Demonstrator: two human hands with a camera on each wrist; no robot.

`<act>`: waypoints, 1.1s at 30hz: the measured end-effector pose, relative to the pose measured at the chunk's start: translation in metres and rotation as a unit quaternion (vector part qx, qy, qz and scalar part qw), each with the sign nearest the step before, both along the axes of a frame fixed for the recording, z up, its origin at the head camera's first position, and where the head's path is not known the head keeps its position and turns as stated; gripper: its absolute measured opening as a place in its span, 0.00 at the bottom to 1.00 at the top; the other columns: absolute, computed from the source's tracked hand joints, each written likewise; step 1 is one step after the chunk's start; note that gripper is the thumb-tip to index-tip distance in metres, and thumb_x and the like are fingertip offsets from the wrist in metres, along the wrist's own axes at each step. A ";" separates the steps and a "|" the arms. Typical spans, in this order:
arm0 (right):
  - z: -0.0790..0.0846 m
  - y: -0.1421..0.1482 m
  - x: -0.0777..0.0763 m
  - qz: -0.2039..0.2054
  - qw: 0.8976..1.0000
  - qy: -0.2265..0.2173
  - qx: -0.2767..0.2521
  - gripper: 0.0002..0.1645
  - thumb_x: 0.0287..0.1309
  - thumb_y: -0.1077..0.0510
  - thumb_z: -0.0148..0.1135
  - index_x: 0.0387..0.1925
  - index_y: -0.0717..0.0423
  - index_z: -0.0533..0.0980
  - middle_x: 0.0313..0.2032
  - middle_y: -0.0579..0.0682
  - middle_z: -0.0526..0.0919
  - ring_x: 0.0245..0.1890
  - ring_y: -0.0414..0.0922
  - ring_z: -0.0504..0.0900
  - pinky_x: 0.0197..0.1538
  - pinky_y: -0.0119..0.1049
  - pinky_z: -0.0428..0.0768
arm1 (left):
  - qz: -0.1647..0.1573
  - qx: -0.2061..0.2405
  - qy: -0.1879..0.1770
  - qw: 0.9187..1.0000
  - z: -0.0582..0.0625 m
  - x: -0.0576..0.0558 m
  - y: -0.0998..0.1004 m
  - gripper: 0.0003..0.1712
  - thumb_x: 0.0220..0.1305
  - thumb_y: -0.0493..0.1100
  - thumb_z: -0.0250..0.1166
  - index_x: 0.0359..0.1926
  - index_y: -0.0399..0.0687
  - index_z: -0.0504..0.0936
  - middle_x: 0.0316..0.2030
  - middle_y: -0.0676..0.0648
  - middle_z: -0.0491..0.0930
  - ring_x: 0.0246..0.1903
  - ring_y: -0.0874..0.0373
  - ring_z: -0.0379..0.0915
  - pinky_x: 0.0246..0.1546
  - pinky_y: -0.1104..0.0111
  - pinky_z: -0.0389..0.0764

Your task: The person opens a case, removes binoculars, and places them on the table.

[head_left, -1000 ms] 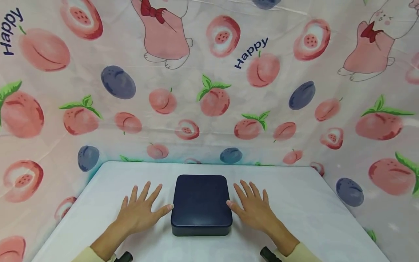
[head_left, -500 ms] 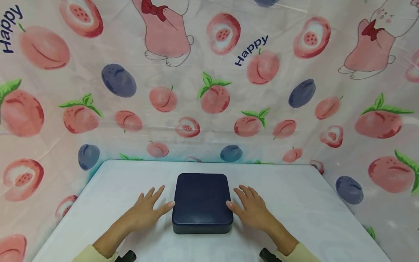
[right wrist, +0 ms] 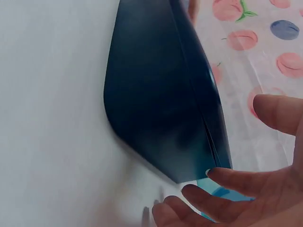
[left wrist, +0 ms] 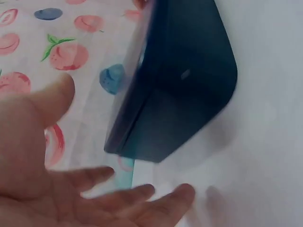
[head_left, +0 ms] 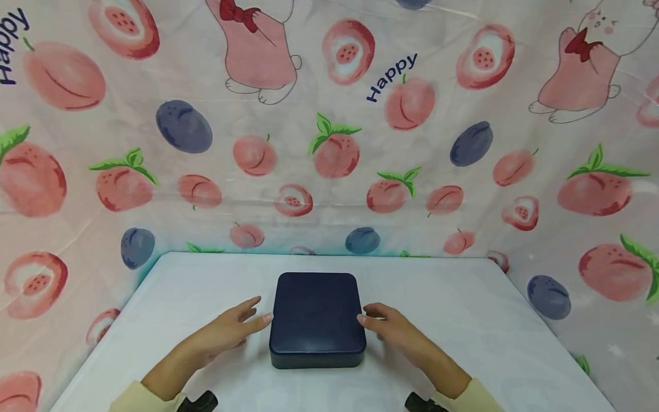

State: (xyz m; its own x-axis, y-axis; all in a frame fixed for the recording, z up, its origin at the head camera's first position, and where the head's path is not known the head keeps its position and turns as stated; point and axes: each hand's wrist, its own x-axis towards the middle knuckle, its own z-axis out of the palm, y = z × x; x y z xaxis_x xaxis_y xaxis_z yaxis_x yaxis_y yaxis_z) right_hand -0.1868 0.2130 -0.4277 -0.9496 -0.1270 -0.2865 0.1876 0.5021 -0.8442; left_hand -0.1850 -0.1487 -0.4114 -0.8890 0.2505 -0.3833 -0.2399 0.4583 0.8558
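Note:
A dark navy box (head_left: pixel 317 315) with rounded corners lies on the white table. The wrist views show a thin seam near its top, as of a lid. To its left is my left hand (head_left: pixel 229 329), palm turned toward the box, with the thumb tip at its edge in the head view. The left wrist view shows those fingers (left wrist: pixel 165 205) extended and a gap before the box wall. My right hand (head_left: pixel 393 327) faces the opposite side, fingers loosely bent. In the right wrist view its index fingertip (right wrist: pixel 218 174) overlaps the box corner.
The white table (head_left: pixel 437 286) extends around the box on all sides. Behind and beside it hangs a fruit-printed cloth (head_left: pixel 288 126). Black wrist devices (head_left: pixel 199 402) show at both pale yellow sleeves.
Both hands have turned from flat, spread and palm-down to palms facing the box sides, with the fingers lowered and drawn together. The box has stayed in place.

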 end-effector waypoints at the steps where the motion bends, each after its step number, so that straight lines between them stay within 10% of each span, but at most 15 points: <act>1: 0.000 -0.001 0.000 0.000 1.000 -0.004 -0.019 0.36 0.70 0.41 0.64 0.69 0.60 0.73 0.65 0.60 0.80 0.62 0.55 0.80 0.62 0.54 0.81 | 0.012 0.018 -0.011 1.000 0.000 0.000 0.001 0.53 0.70 0.65 0.66 0.82 0.44 0.54 0.78 0.28 0.57 0.75 0.28 0.59 0.66 0.38 0.74; 10: 0.001 -0.008 0.002 -0.069 0.992 -0.014 -0.107 0.29 0.66 0.51 0.69 0.61 0.65 0.75 0.48 0.56 0.84 0.42 0.47 0.83 0.48 0.43 0.86 | 0.113 0.085 -0.047 0.989 -0.003 0.003 0.017 0.46 0.64 0.56 0.74 0.72 0.34 0.68 0.64 0.32 0.77 0.53 0.42 0.83 0.43 0.52 0.90; 33: -0.002 -0.009 -0.015 -0.083 0.984 -0.024 -0.158 0.29 0.54 0.66 0.74 0.57 0.67 0.72 0.30 0.49 0.78 0.26 0.44 0.77 0.33 0.35 0.75 | 0.153 0.088 -0.048 0.983 -0.008 -0.007 0.042 0.26 0.61 0.38 0.75 0.55 0.35 0.75 0.35 0.41 0.82 0.27 0.55 0.79 0.26 0.68 0.82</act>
State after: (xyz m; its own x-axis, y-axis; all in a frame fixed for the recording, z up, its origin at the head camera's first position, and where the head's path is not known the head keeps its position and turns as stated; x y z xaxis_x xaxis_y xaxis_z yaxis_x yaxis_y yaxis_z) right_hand -0.2016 0.2044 -0.4300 -0.9513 -0.0617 -0.3019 0.2875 0.1749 -0.9417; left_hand -0.1917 -0.1069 -0.4190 -0.8951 0.0468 -0.4435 -0.4268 0.1983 0.8823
